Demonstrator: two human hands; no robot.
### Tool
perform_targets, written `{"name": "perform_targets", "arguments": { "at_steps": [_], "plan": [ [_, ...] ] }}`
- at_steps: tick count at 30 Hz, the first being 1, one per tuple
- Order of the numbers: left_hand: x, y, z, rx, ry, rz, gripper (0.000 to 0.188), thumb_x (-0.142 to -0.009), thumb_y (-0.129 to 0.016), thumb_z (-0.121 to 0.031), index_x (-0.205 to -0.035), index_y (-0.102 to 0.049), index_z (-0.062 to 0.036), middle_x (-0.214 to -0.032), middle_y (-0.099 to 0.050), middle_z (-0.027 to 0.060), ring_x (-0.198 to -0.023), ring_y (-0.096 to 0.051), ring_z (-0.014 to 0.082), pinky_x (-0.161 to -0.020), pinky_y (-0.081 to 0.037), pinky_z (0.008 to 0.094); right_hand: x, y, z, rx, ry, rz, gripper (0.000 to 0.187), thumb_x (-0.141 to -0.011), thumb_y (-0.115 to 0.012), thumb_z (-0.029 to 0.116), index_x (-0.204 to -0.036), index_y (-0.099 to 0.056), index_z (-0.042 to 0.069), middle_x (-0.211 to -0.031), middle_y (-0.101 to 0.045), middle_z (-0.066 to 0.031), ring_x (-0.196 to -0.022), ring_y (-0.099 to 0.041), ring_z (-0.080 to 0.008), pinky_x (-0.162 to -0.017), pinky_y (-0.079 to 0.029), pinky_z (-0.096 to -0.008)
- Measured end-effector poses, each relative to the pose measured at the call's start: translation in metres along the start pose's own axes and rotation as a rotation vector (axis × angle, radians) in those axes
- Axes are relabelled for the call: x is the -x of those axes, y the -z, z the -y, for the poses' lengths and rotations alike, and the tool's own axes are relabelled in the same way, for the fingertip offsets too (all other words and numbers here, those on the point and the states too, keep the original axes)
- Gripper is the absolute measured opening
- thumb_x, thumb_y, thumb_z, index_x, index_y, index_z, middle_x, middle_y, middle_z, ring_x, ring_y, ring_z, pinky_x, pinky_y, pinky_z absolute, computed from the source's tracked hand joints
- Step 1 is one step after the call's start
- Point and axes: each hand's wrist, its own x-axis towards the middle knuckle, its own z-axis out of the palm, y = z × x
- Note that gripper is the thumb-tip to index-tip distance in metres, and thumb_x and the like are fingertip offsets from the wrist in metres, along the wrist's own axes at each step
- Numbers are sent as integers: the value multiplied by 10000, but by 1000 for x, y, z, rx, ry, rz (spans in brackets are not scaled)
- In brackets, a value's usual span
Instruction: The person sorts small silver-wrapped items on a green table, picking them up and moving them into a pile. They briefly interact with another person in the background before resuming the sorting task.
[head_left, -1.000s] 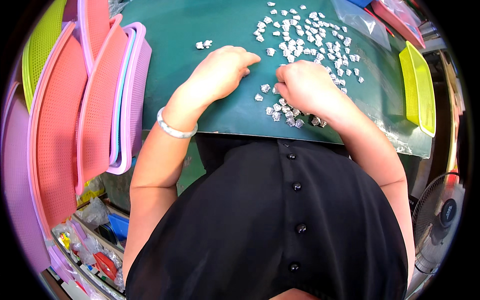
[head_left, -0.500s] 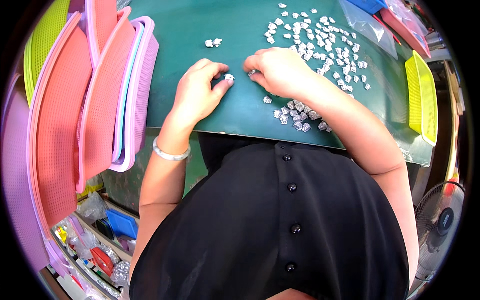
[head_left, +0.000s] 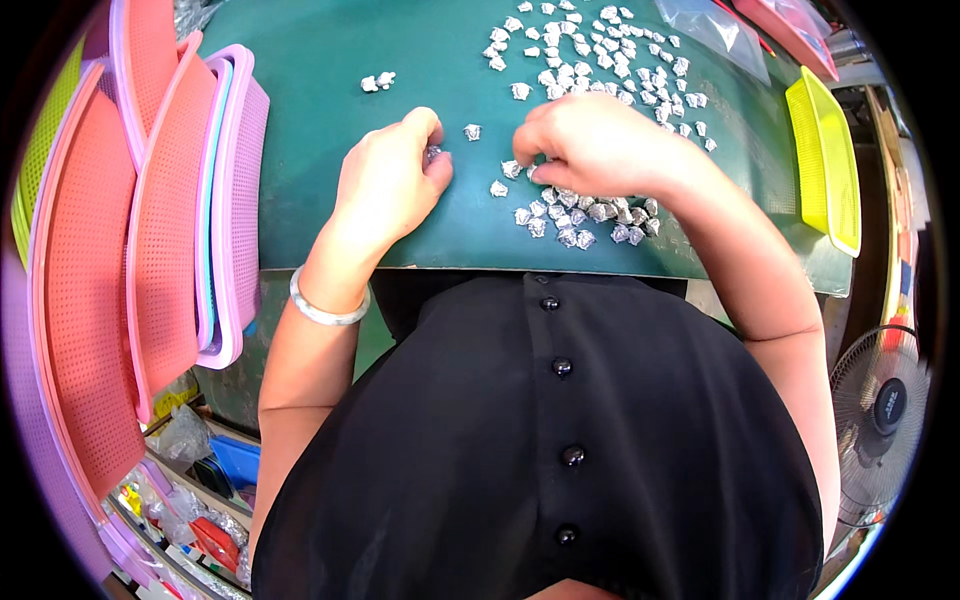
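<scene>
My left hand (head_left: 388, 170) is closed over the green table, with a small silver piece (head_left: 433, 153) partly showing between thumb and fingers. To the right, my right hand (head_left: 605, 145) has its thumb and forefinger bent together around another small faceted silver piece, mostly covered by the fingertips. One loose piece (head_left: 472, 132) lies on the table between the hands. Under and in front of my right hand is a near cluster of silver pieces (head_left: 568, 237). A larger spread of them (head_left: 622, 70) lies beyond it. Two or so joined pieces (head_left: 378, 82) sit apart at the far left.
Stacked pink, coral and purple plastic baskets (head_left: 165, 220) line the table's left side. A yellow-green basket (head_left: 828, 165) stands at the right edge. Clear plastic bags (head_left: 715, 35) and a pink tray (head_left: 795, 35) are at the far right. A fan (head_left: 885, 405) stands lower right.
My right hand has moved away from my left, to the near cluster. A single piece now lies between the hands. The whole view has shifted slightly.
</scene>
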Motion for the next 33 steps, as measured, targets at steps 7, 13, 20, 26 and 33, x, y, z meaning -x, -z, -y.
{"name": "perform_targets", "arguments": {
  "at_steps": [7,13,20,26,33],
  "plan": [
    [10,9,4,261,54,132,285,-746,-710,-18,-1012,-609,2,-638,-539,26,-550,-478,80,-539,-423,250,9,-7,10,138,-214,-61,147,-774,-673,172,-826,-597,58,-761,-625,-107,-747,-624,-322,-658,-491,-419],
    [20,9,12,239,45,44,257,-755,-692,-76,-1004,-646,-34,-745,-573,77,-611,-553,179,-593,-460,304,-1,-15,22,81,-204,-29,201,-815,-642,249,-927,-636,82,-805,-656,-120,-856,-641,-308,-731,-516,-421],
    [21,-3,7,96,-62,-58,202,-756,-698,-40,-955,-668,-36,-697,-512,31,-561,-473,111,-547,-416,261,0,-12,6,-444,-336,-223,193,-865,-567,143,-997,-636,21,-778,-616,-74,-731,-596,-158,-662,-483,-299],
    [19,-2,2,313,12,-115,173,-800,-670,-49,-966,-658,-3,-754,-561,21,-624,-507,83,-588,-438,233,13,-8,4,-1734,-470,-389,290,-956,-483,135,-1116,-525,-103,-1018,-591,-192,-841,-611,-266,-783,-523,-357],
    [15,-29,-24,580,-23,-243,191,-805,-655,-54,-989,-655,-5,-871,-602,69,-704,-576,120,-644,-486,241,4,-37,-5,-1952,-400,-556,346,-942,-507,189,-1145,-537,-89,-1149,-576,-223,-1088,-551,-334,-975,-450,-413]
  ]
}}
